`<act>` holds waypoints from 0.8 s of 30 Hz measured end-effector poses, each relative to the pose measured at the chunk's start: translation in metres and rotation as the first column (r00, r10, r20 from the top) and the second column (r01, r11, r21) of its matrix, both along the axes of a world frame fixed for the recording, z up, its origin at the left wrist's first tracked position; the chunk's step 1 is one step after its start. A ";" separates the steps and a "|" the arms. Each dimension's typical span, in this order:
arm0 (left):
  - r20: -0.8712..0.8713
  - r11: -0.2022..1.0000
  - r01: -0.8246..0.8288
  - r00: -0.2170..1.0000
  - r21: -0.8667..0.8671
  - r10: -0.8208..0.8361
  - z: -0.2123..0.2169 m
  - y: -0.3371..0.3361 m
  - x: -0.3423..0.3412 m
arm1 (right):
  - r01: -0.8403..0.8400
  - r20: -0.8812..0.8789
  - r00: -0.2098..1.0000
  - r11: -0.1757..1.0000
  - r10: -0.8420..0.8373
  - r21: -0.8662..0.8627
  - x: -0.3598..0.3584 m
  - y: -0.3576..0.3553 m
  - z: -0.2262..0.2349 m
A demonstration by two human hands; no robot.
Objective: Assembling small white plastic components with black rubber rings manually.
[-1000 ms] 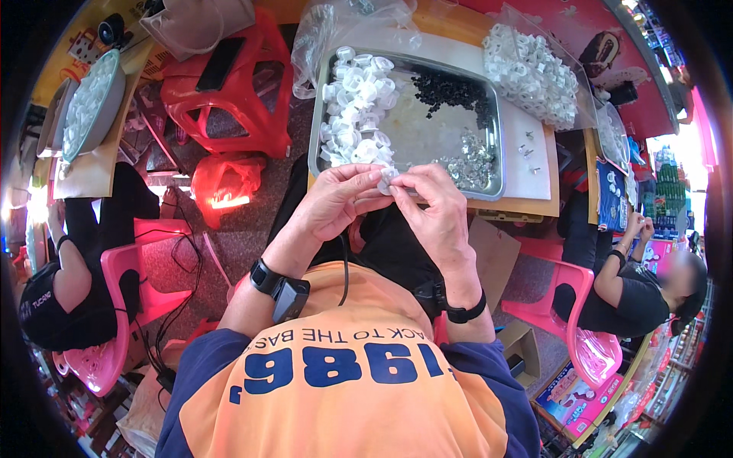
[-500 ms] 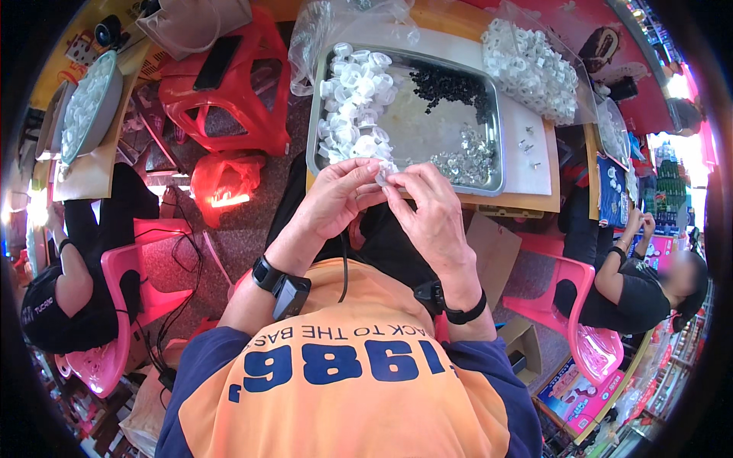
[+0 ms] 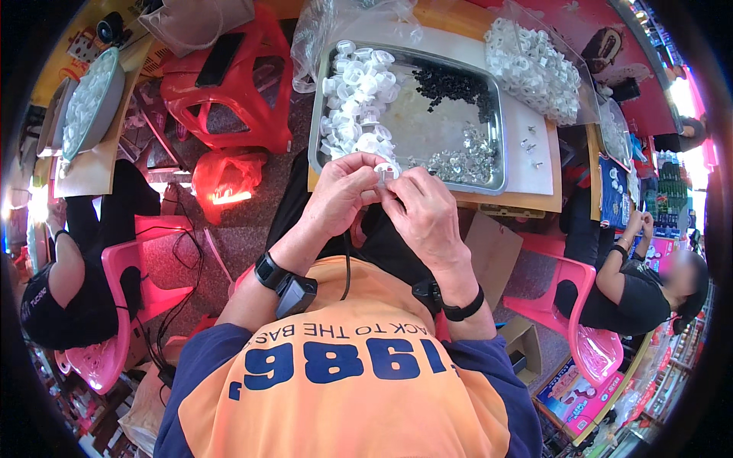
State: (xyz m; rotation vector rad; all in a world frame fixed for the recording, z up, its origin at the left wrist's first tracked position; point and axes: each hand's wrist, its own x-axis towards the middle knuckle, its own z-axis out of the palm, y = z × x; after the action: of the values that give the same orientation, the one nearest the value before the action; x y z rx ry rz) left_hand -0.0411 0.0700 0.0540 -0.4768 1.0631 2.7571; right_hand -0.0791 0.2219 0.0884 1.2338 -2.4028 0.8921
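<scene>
A small round white plastic part (image 3: 386, 172) sits between my two hands, just off the near edge of a metal tray (image 3: 502, 130). My left hand (image 3: 343, 195) pinches it from one side between thumb and fingers. From the other side, the fingertips of my right hand (image 3: 429, 210) close on it; whether they also grip a smaller piece is hidden. Inside the tray, similar white plastic parts (image 3: 360, 103) are heaped at the left. Small black pieces (image 3: 452, 88) lie at the far right, with shiny clear or metallic pieces (image 3: 467, 159) nearer me.
A clear bag of white parts (image 3: 531, 72) lies right of the tray, near a few loose metal pieces (image 3: 531, 145). To the left stand a red stool (image 3: 237, 99) with a phone and a basin (image 3: 103, 114) of white parts. Co-workers sit left and right (image 3: 626, 294).
The white part has turned in my fingers and now shows more of its round face. My hands have shifted only slightly, the right one a little to the left.
</scene>
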 end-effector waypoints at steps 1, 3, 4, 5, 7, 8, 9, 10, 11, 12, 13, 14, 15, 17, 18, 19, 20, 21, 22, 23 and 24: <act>0.019 1.000 -0.005 1.000 -0.029 0.006 0.001 0.001 0.000 | -0.001 0.001 1.000 1.000 0.001 0.007 0.000 0.000 0.000; 0.039 0.998 -0.009 0.999 -0.057 0.011 -0.001 0.002 -0.001 | -0.002 0.003 1.000 1.000 0.002 0.015 0.000 0.000 0.001; 0.029 0.992 0.003 1.000 -0.122 0.001 -0.005 0.002 -0.002 | 0.001 0.000 1.000 1.000 -0.001 0.016 0.001 0.001 0.001; 0.020 0.982 0.014 1.000 -0.187 -0.010 -0.007 0.002 -0.002 | 0.003 -0.003 1.000 1.000 -0.003 0.018 0.001 0.001 0.001; 0.004 0.980 0.004 1.000 -0.201 -0.004 -0.007 0.003 -0.002 | 0.010 0.004 1.000 1.000 -0.010 0.020 0.001 0.002 -0.002; -0.013 0.977 -0.005 1.000 -0.214 0.002 -0.007 0.004 -0.002 | 0.018 0.011 1.000 1.000 -0.018 0.022 0.001 0.002 -0.003; -0.013 0.977 -0.004 1.000 -0.214 0.002 -0.007 0.006 -0.002 | 0.018 0.011 1.000 1.000 -0.018 0.023 0.002 0.002 -0.003; -0.020 0.971 -0.021 1.000 -0.238 0.017 -0.005 0.007 -0.002 | 0.042 0.057 0.997 0.999 -0.042 -0.010 0.003 0.001 -0.004; -0.027 0.964 -0.038 0.999 -0.262 0.031 -0.004 0.008 -0.002 | 0.067 0.104 0.993 0.997 -0.063 -0.041 0.003 0.001 -0.004; -0.027 0.964 -0.039 0.999 -0.262 0.033 -0.006 0.007 -0.002 | 0.066 0.104 0.993 0.997 -0.062 -0.041 0.002 0.002 -0.006; -0.020 0.951 0.003 1.000 -0.310 -0.009 -0.010 0.005 -0.002 | 0.037 0.051 0.998 0.998 -0.035 -0.044 0.001 0.003 -0.009; -0.010 0.934 0.044 0.999 -0.356 -0.051 -0.013 0.003 -0.001 | 0.008 -0.002 1.000 0.999 -0.009 -0.046 0.000 0.005 -0.010; -0.010 0.933 0.044 0.999 -0.356 -0.050 -0.013 0.000 0.000 | 0.008 -0.002 1.000 0.999 -0.008 -0.046 -0.001 0.006 -0.010; 0.026 0.916 0.115 0.993 -0.385 -0.114 -0.011 -0.004 0.002 | -0.011 -0.040 0.999 1.000 0.011 -0.015 -0.002 0.008 -0.010; 0.025 0.915 0.117 0.993 -0.387 -0.117 -0.004 -0.003 0.002 | -0.008 -0.042 0.999 1.000 0.007 -0.017 -0.003 0.010 -0.009; 0.005 0.938 0.124 0.992 -0.324 -0.129 0.006 -0.004 0.003 | -0.005 -0.122 0.993 1.000 0.003 -0.016 -0.004 0.011 -0.008; -0.015 0.957 0.132 0.990 -0.260 -0.141 0.014 -0.003 0.003 | 0.000 -0.201 0.980 1.000 -0.002 -0.014 -0.005 0.013 -0.007; -0.004 0.948 0.198 0.979 -0.250 -0.206 0.017 -0.010 0.004 | -0.001 -0.201 0.980 1.000 -0.002 -0.015 -0.005 0.013 -0.004; -0.004 0.948 0.198 0.979 -0.251 -0.206 0.017 -0.011 0.005 | -0.008 -0.210 0.978 1.000 0.004 -0.020 -0.004 0.013 0.000; -0.031 0.956 0.202 0.977 -0.214 -0.213 0.017 -0.011 0.006 | -0.015 -0.219 0.976 1.000 0.009 -0.025 -0.004 0.013 0.003; -0.059 0.962 0.207 0.974 -0.176 -0.220 0.018 -0.011 0.006 | -0.014 -0.220 0.975 1.000 0.008 -0.026 -0.004 0.013 0.003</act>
State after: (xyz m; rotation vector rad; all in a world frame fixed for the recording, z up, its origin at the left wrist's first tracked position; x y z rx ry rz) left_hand -0.0350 0.0587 0.0716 -0.2578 1.2916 2.5274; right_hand -0.0826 0.2352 0.0912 1.2655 -2.2051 0.7453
